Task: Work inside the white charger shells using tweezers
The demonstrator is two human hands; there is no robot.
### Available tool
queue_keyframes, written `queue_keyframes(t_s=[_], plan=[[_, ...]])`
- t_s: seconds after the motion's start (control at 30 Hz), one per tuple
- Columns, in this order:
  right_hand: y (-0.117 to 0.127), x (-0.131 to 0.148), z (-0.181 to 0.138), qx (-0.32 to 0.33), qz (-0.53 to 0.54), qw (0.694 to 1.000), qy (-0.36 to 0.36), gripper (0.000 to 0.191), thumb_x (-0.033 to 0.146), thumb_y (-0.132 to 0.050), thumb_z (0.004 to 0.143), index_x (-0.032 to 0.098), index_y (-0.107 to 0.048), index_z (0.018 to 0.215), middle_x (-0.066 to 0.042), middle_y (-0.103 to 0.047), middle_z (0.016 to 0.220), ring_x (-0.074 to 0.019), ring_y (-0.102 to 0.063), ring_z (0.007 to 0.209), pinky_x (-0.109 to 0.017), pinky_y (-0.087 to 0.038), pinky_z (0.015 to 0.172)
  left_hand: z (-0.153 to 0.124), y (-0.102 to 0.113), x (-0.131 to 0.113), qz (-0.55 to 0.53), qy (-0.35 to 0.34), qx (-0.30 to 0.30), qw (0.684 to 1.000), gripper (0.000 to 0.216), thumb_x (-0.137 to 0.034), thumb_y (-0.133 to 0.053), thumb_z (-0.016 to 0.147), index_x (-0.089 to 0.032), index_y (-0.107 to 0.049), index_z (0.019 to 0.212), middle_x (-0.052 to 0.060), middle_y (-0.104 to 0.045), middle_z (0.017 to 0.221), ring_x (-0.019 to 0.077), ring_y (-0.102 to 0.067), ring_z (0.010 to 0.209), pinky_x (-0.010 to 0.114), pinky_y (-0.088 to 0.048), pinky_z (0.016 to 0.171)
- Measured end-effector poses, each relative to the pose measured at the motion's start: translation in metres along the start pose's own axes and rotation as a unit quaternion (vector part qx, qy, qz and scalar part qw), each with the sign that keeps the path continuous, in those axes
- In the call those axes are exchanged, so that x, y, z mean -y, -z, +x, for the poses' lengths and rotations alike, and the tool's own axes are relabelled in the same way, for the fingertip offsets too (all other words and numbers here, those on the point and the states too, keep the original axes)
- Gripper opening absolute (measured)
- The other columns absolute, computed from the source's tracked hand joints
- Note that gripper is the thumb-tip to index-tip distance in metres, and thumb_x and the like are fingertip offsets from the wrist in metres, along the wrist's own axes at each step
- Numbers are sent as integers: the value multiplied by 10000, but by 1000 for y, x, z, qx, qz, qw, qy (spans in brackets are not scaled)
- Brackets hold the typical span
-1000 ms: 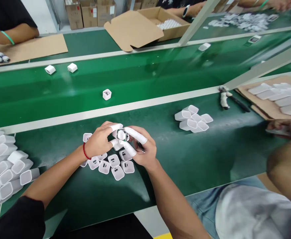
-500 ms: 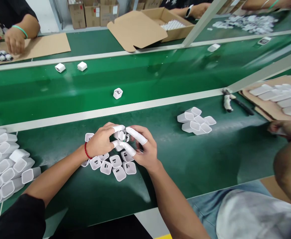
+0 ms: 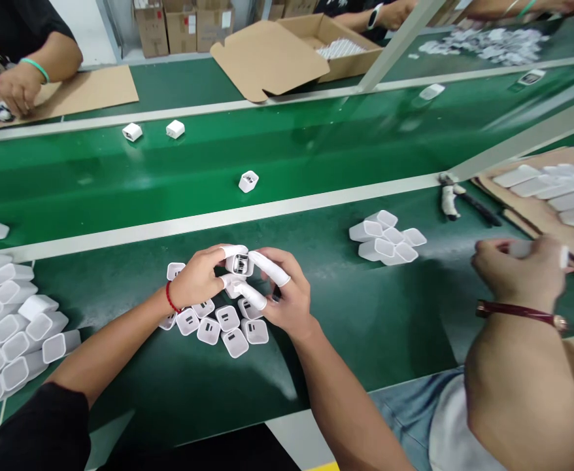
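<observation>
White finger cots cover the thumb and index fingertips of both hands. My left hand (image 3: 196, 278), with a red string bracelet, grips a white charger housing (image 3: 233, 265) whose open end faces up toward me. Dark and metallic internals show inside that opening. From the other side, the index finger and thumb of my right hand (image 3: 289, 288) close on the housing's edge. Directly below my hands, several white charger housings (image 3: 227, 318) with dark slots inside stand grouped on the green table (image 3: 189, 392).
Many empty white housings (image 3: 15, 343) are stacked at left; a smaller group (image 3: 388, 239) stands right of centre. Pliers (image 3: 448, 197) lie farther right. Chargers (image 3: 248, 181) ride the green belt (image 3: 316, 150). A co-worker's hand (image 3: 517, 271) reaches in at right, near a cardboard tray (image 3: 515, 221).
The internals between my fingers now sit deeper inside the housing. Chargers on the belt have shifted right. The right-hand co-worker's hand has moved left over the table, holding something whitish.
</observation>
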State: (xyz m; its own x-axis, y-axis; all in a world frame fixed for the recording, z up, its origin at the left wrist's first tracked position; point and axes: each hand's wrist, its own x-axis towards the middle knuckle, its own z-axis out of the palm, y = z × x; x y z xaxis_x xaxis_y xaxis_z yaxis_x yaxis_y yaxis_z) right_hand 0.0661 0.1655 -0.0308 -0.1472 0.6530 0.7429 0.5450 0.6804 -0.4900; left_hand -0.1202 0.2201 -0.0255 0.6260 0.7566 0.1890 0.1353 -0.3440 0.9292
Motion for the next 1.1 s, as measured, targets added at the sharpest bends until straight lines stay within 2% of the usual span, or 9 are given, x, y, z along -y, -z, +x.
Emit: queue_keyframes(t_s=[0.1, 0.17, 0.33, 0.47, 0.57, 0.67, 0.8, 0.93, 1.1], plan=[[0, 0, 1, -11, -2, 1000, 5, 544, 230, -703, 827, 210, -521, 1339, -141, -572, 1120, -242, -617, 956, -383, -578, 720, 2, -1, -4, -169, 86, 8, 982, 515, -165, -683, 751, -148, -583, 1256, 121, -674, 1142, 236, -669, 1005, 387, -561, 893], [0, 1, 0, -23, -2, 1000, -2, 511, 196, -668, 845, 208, -534, 1338, -138, -577, 1113, -232, -618, 924, -365, -561, 687, 3, 0, -9, -226, 129, 3, 965, 552, -195, -759, 715, -146, -594, 1240, 109, -695, 1084, 228, -679, 959, 392, -554, 901], [1, -1, -2, -142, 6, 988, -61, 333, 222, -420, 973, 203, -637, 1224, -98, -614, 1012, -199, -616, 832, -363, -517, 689, 6, 5, -16, -320, 185, -42, 928, 440, -357, -777, 748, -152, -690, 1127, 107, -715, 1035, 238, -690, 907, 425, -569, 871], [9, -9, -4, -222, -10, 953, -205, 541, 459, -273, 1010, 149, -713, 960, -73, -617, 813, -197, -604, 763, -338, -487, 660, 9, 6, -15, -298, 204, -108, 926, 425, -346, -807, 700, -161, -731, 1075, 92, -728, 1040, 227, -701, 884, 436, -575, 891], [15, -10, -6, -191, -8, 919, -344, 750, 583, -157, 992, 130, -720, 790, -35, -521, 555, -153, -530, 540, -279, -407, 501, 11, 6, -16, -281, 206, -132, 928, 426, -290, -829, 653, -140, -741, 1041, 95, -737, 1006, 239, -700, 908, 428, -596, 860], [16, -6, -6, -180, 8, 904, -388, 800, 650, -165, 968, 120, -737, 788, -18, -489, 463, -140, -503, 439, -268, -394, 444, 12, 7, -16, -280, 220, -144, 923, 423, -272, -837, 628, -127, -745, 1015, 104, -739, 978, 252, -701, 919, 415, -615, 811], [12, 1, 2, -252, 138, 906, -310, 641, 612, -340, 966, 137, -737, 799, -31, -588, 529, -137, -545, 429, -261, -406, 402, 13, 8, -16, -286, 231, -160, 916, 429, -282, -857, 579, -124, -757, 965, 102, -747, 943, 250, -712, 872, 407, -624, 777], [11, 5, 6, -245, 237, 914, -220, 139, 321, -687, 851, 199, -738, 894, -6, -649, 660, -122, -574, 450, -243, -415, 378, 12, 9, -15, -272, 216, -164, 923, 456, -335, -862, 570, -114, -763, 956, 108, -751, 925, 270, -715, 872, 454, -605, 840], [9, 7, -5, -153, 158, 968, -124, 196, 140, -614, 869, 221, -713, 1019, 0, -669, 720, -128, -624, 524, -268, -517, 462, 11, 8, -13, -203, 168, -195, 945, 403, -338, -855, 594, -131, -773, 930, 108, -750, 959, 284, -705, 934, 435, -582, 895]])
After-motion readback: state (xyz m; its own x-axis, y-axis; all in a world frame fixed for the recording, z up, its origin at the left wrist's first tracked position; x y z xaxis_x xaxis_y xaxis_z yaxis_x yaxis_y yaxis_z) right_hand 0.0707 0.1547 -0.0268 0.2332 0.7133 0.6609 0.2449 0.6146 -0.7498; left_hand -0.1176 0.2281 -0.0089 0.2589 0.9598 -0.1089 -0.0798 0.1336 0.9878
